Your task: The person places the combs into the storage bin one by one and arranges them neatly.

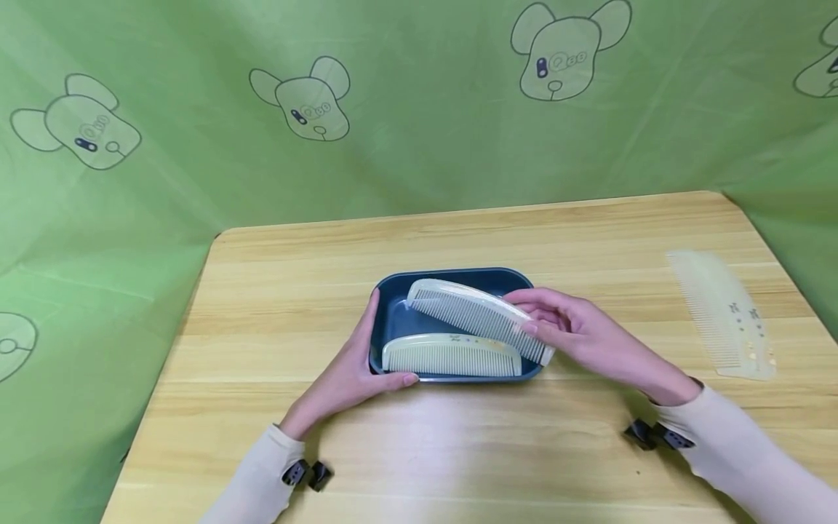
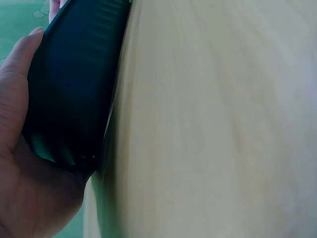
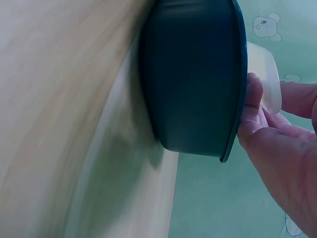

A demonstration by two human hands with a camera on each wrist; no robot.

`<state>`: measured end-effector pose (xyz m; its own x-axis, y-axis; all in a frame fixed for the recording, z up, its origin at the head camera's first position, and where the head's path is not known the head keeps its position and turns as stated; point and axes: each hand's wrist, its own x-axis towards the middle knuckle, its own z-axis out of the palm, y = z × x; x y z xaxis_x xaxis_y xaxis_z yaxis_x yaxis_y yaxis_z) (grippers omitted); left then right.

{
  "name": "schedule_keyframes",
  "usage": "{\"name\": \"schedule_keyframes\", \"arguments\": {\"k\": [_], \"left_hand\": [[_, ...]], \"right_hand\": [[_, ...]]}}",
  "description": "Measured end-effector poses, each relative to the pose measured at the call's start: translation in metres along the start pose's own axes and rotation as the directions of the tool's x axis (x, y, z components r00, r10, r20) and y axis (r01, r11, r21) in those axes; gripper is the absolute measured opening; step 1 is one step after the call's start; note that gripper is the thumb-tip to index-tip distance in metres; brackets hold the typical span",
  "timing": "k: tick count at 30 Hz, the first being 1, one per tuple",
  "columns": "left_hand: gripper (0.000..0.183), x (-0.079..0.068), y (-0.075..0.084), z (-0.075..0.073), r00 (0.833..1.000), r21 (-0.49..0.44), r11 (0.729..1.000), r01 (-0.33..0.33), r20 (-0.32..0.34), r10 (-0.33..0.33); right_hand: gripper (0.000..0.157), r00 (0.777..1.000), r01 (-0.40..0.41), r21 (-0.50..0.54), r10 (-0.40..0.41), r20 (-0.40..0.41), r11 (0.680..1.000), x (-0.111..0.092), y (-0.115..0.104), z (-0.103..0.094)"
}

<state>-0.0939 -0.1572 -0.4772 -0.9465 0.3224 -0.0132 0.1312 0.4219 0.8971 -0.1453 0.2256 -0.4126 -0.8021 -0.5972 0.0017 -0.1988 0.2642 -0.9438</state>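
A dark blue rectangular tray (image 1: 452, 273) stands mid-table. My left hand (image 1: 356, 371) holds its left end, the thumb along the front wall and the fingers along the left side. In the left wrist view, that hand (image 2: 29, 163) lies against the tray's dark outer wall (image 2: 74, 89). My right hand (image 1: 583, 335) pinches a pale green comb (image 1: 471, 309) near its right end. This comb slants over the tray, its right end past the rim. A second pale comb (image 1: 452, 355) lies along the tray's front inside, teeth toward me.
At the table's right, pale combs (image 1: 723, 313) lie with doubled outlines and print; how many overlap there, I cannot tell. The wood-grain table (image 1: 262, 313) is backed by a green cloth (image 1: 425, 167) with mouse-like drawings.
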Motion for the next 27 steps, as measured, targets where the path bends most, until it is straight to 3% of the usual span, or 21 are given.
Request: {"name": "schedule_keyframes", "arguments": {"k": [10, 16, 27], "left_hand": [[0.141, 0.0, -0.001, 0.0, 1.0, 0.008, 1.0, 0.011, -0.001, -0.011], [0.139, -0.001, -0.001, 0.0, 1.0, 0.01, 1.0, 0.005, -0.001, -0.005], [0.138, 0.001, 0.001, 0.0, 0.999, -0.008, 1.0, 0.03, 0.011, -0.03]], "right_hand": [[0.039, 1.0, -0.014, -0.053, 0.015, 0.022, 0.999, 0.017, -0.003, 0.012], [0.036, 0.996, -0.019, -0.18, 0.034, 0.081, 0.983, 0.023, -0.008, 0.019], [0.03, 0.985, 0.058, -0.23, -0.019, 0.171, 0.971, 0.029, -0.012, 0.025]]}}
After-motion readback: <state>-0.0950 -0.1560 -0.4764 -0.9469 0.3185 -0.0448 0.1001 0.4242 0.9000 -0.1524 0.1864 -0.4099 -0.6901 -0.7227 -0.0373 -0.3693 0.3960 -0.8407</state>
